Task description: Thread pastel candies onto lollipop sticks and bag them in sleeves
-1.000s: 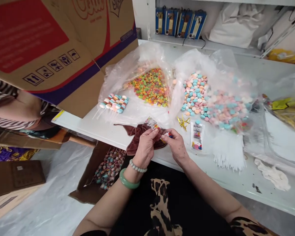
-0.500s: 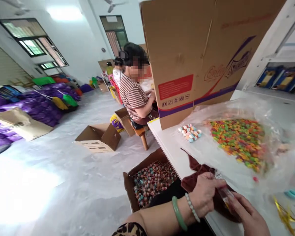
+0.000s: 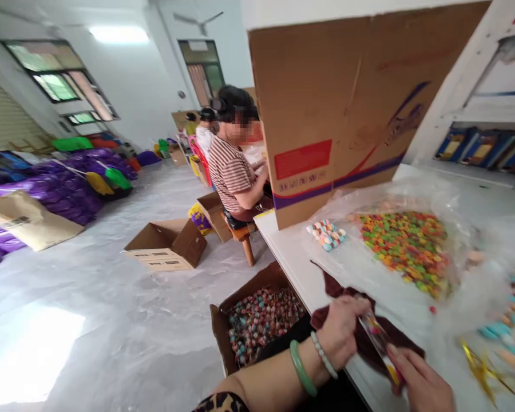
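Between my two hands stretches a narrow clear packet [image 3: 375,337] with bright colours in it. The fingers of my left hand [image 3: 341,329] close on its upper end; a green bangle and a beaded bracelet circle that wrist. Lower down, my right hand [image 3: 424,380] pinches the packet's other end. A dark brown cloth [image 3: 405,342] lies under the packet on the white table [image 3: 298,260]. Past the hands, a clear plastic bag [image 3: 463,226] lies spread around a heap of small green, orange and red candies [image 3: 407,246]. Gold twist ties [image 3: 480,372] rest at the right.
A tall cardboard sheet [image 3: 339,114] stands across the table, near a small pastel candy cluster [image 3: 326,233]. Below the table edge, a carton [image 3: 218,326] holds many lollipops. A co-worker in a striped shirt [image 3: 229,171] sits beyond. An open carton [image 3: 163,257] stands on the floor.
Both hands have shifted slightly left in the view with the packet. More of the packet and its bright contents shows between them. The camera view has tilted a little.
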Action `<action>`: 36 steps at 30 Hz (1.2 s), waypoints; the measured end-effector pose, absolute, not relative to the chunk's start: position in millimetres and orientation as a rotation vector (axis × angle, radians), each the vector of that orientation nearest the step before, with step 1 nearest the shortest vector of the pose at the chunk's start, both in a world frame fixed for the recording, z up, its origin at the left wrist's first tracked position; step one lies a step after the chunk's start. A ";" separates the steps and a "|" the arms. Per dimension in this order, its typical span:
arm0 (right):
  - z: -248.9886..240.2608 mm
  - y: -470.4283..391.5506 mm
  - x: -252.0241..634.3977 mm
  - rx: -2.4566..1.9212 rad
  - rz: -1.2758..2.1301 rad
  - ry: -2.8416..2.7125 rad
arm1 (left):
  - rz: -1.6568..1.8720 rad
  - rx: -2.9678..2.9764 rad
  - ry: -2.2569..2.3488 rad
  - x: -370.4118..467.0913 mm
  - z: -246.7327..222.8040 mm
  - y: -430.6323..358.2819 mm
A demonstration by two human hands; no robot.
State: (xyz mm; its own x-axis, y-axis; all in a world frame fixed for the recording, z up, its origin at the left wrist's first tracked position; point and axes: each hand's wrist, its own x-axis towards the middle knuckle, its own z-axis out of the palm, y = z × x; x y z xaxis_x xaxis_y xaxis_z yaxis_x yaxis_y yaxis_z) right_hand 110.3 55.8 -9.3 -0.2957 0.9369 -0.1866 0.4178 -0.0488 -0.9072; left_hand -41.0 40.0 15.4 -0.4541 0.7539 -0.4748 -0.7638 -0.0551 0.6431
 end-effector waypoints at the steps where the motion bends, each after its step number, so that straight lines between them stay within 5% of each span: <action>1: -2.1 47.4 104.0 -1.414 1.344 -1.704 | 1.738 -0.001 1.070 -42.2 16.4 37.1; 10: -2.7 51.5 76.2 -1.321 1.475 -1.412 | 1.304 0.169 1.070 -60.7 11.2 22.6; 16: 1.5 55.7 81.6 -1.241 1.306 -1.535 | 1.477 0.203 1.070 -48.8 5.0 25.7; 29: 12.6 64.2 64.1 -1.085 1.947 -1.064 | 1.583 0.224 1.017 -51.1 13.7 25.8; 36: 4.0 72.4 47.5 -1.212 1.742 -1.174 | 1.465 0.182 1.143 -66.4 8.1 25.2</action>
